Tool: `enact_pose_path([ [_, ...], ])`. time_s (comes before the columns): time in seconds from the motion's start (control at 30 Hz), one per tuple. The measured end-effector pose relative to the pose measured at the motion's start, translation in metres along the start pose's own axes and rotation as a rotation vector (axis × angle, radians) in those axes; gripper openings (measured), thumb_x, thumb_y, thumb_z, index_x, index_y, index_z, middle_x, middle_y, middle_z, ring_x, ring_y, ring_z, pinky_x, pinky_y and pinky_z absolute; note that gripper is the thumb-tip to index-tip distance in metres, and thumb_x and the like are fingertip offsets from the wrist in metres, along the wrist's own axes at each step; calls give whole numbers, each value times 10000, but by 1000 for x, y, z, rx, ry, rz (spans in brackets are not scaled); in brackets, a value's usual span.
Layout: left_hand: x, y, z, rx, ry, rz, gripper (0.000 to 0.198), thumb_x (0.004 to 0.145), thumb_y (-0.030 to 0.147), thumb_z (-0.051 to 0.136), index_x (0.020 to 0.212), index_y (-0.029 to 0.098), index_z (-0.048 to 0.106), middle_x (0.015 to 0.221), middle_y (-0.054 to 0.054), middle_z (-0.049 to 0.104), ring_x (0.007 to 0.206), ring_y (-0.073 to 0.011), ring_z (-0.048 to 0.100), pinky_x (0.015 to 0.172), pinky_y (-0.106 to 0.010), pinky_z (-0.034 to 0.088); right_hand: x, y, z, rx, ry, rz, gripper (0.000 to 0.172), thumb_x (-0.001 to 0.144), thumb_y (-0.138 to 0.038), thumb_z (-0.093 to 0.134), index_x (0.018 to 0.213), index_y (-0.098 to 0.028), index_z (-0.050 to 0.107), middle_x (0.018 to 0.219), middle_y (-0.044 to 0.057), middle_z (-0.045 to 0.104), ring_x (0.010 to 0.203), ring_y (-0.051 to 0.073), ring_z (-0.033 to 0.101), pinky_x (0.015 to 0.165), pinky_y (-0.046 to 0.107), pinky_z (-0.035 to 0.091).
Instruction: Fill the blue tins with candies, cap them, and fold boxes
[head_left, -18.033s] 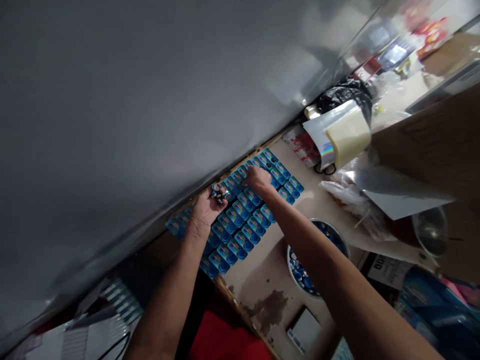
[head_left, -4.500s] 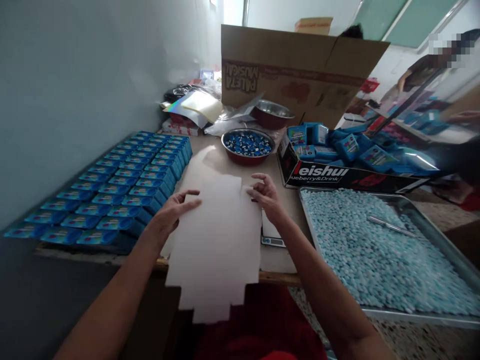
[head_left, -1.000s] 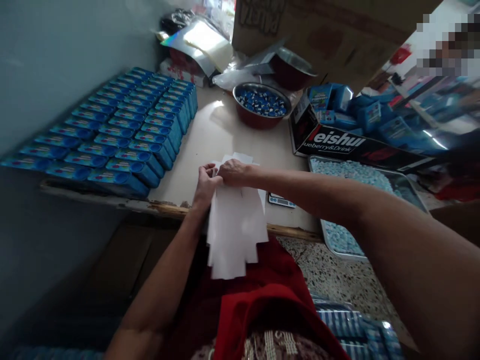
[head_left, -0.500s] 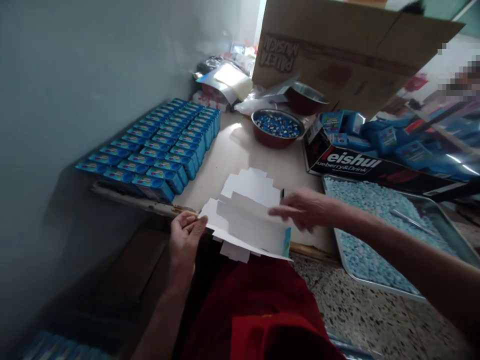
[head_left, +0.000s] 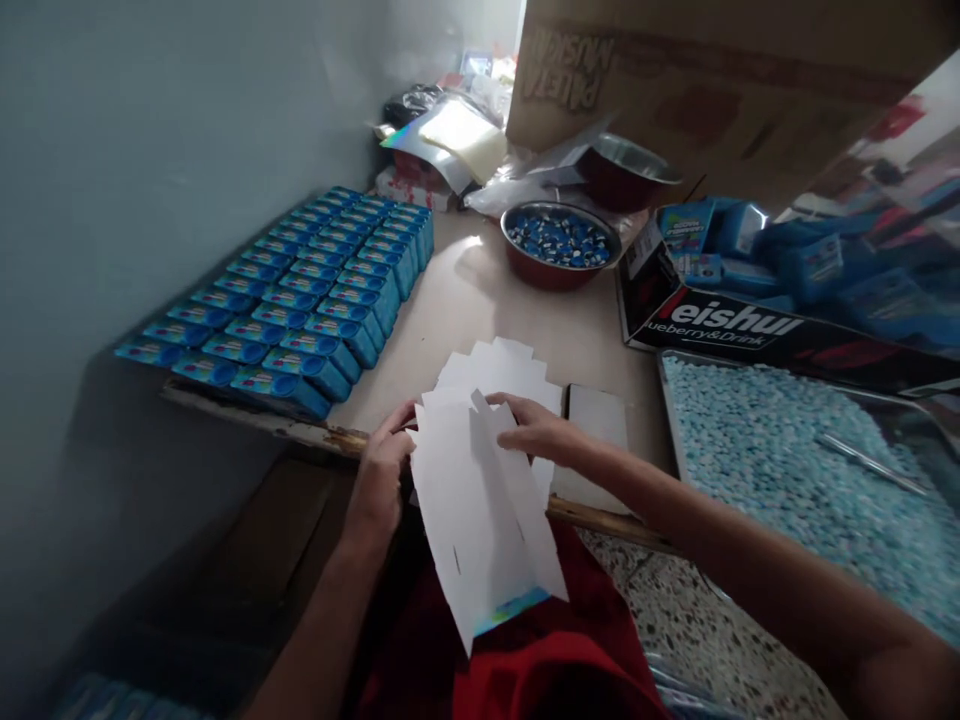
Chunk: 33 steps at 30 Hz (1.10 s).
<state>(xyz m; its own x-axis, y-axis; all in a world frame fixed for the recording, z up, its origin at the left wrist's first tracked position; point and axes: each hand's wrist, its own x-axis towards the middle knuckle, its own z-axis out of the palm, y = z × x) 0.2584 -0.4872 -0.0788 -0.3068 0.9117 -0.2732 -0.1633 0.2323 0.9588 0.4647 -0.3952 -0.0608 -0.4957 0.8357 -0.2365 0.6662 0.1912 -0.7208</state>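
A white cardboard blank (head_left: 469,500), creased and partly folded, hangs over the table's front edge with a blue printed strip at its lower end. My left hand (head_left: 381,480) is closed on its upper left edge. At the upper right flap, my right hand (head_left: 534,432) grips the card between thumb and fingers. Another white die-cut blank (head_left: 495,368) lies flat on the table behind it. A pale flat card or box (head_left: 600,425) with a dark edge rests right of my right hand.
Rows of blue boxes (head_left: 300,290) stand at left. A bowl of blue pieces (head_left: 559,240) sits behind. At right are a black carton (head_left: 720,325) of blue packs and a tray of pale blue candies (head_left: 780,440). A large cardboard box (head_left: 675,110) stands behind.
The held blank has turned, its printed end swinging down toward me. My right hand has moved left and taken hold of its flap. The pale flat card is now uncovered.
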Motion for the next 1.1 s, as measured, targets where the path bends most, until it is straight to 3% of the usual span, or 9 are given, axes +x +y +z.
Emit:
enact_pose_path([
  [0.1, -1, 3, 20, 31, 52, 41, 596, 704, 231, 634, 1300, 210, 657, 1238, -58, 709, 1059, -256, 677, 804, -311, 571, -20, 8, 17, 154, 99, 95, 595, 711, -135, 525, 1285, -213, 661, 996, 34, 761, 804, 199, 675, 705, 298, 529],
  [0.17, 0, -1, 26, 127, 68, 101, 596, 676, 210, 649, 1271, 214, 683, 1307, -54, 691, 1180, -280, 634, 906, -333, 551, -27, 11, 24, 78, 156, 121, 541, 739, -148, 520, 1249, -233, 679, 956, 24, 756, 803, 201, 658, 734, 298, 493],
  [0.33, 14, -7, 24, 264, -137, -82, 437, 726, 266, 611, 1137, 197, 745, 1086, -68, 755, 969, -276, 682, 808, -365, 546, -29, 11, 21, -160, 84, 192, 389, 868, -193, 468, 1173, -214, 708, 962, 86, 758, 871, 242, 666, 783, 328, 453],
  [0.53, 7, -5, 29, 305, -1, 9, 255, 726, 291, 708, 956, 207, 778, 1446, -97, 578, 1377, -328, 503, 1152, -431, 388, -33, 12, 19, -133, 120, 87, 370, 942, -189, 392, 1180, -155, 673, 1153, 145, 687, 1053, 234, 643, 959, 352, 463],
  [0.6, 0, 2, 31, 285, -8, -25, 235, 802, 378, 712, 963, 220, 781, 1411, -90, 607, 1326, -320, 545, 1113, -418, 429, -39, 15, 23, -38, 165, 52, 355, 939, -174, 401, 1180, -158, 661, 1175, 132, 687, 1095, 218, 636, 997, 344, 459],
  [0.77, 2, 5, 42, 166, 29, -61, 351, 942, 513, 585, 937, 193, 727, 961, -69, 716, 841, -215, 657, 718, -311, 532, -37, 19, 28, 28, 299, -9, 311, 903, -176, 472, 1174, -188, 623, 1109, 99, 719, 1031, 222, 656, 942, 351, 469],
  [0.93, 24, -8, 53, 143, 105, 244, 420, 931, 403, 672, 1300, 243, 551, 893, 5, 705, 816, -152, 658, 789, -270, 509, -6, 17, 19, -30, 359, 121, 554, 867, -207, 538, 1407, -148, 431, 753, 1, 661, 717, 218, 604, 724, 332, 437],
  [1.03, 33, -6, 57, 364, 111, 351, 230, 980, 425, 599, 1027, 212, 673, 791, -4, 704, 772, -158, 657, 779, -286, 490, 7, 18, 15, -24, 333, 82, 424, 910, -211, 504, 1326, -145, 552, 841, 55, 717, 785, 223, 640, 780, 345, 454],
  [1.1, 35, -4, 58, 461, 144, 336, 283, 991, 427, 576, 864, 194, 673, 779, -21, 710, 752, -164, 658, 753, -297, 486, 8, 19, 11, -10, 277, 12, 340, 942, -200, 447, 1212, -152, 648, 1031, 108, 750, 932, 233, 670, 879, 362, 465],
])
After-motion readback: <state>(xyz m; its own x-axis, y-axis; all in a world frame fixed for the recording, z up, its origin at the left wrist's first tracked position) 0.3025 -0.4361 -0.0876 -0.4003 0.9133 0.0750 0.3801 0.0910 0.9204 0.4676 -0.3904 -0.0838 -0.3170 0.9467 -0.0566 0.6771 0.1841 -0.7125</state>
